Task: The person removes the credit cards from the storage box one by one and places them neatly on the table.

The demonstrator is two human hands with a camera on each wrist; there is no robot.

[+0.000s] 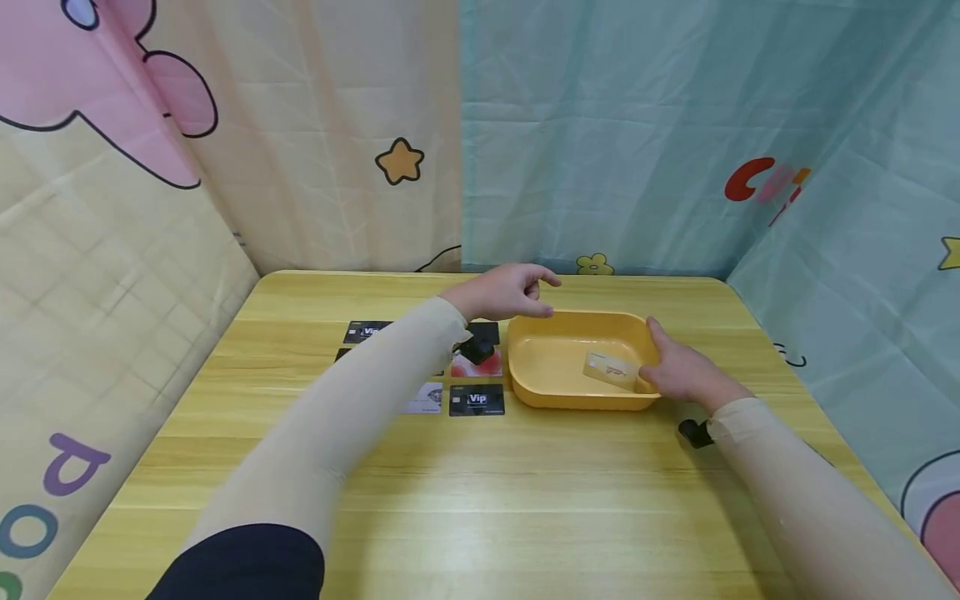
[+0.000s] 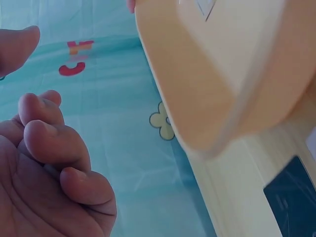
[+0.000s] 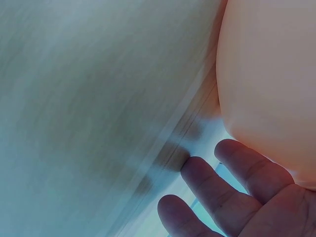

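Note:
A shallow yellow plastic tray [image 1: 581, 400] stands on the table, with one pale gold card [image 1: 610, 368] lying flat inside. My right hand [image 1: 686, 371] grips its right wall, the thumb inside by the card's right end. In the right wrist view, other fingers [image 3: 217, 185] extend beside the tray's outer side [image 3: 271, 74]. My left hand [image 1: 506, 292] hovers at the tray's back left corner, fingers loosely bent and nothing in them. Left of the tray lie a black Vip card [image 1: 477, 400], a red-and-white card [image 1: 480, 365] and a black card [image 1: 487, 332].
More cards lie further left, including a black Vip card [image 1: 365, 332] and a white card [image 1: 426, 400], partly hidden by my left forearm. The wooden table [image 1: 480, 500] meets a blue curtain [image 1: 637, 150] at its back edge.

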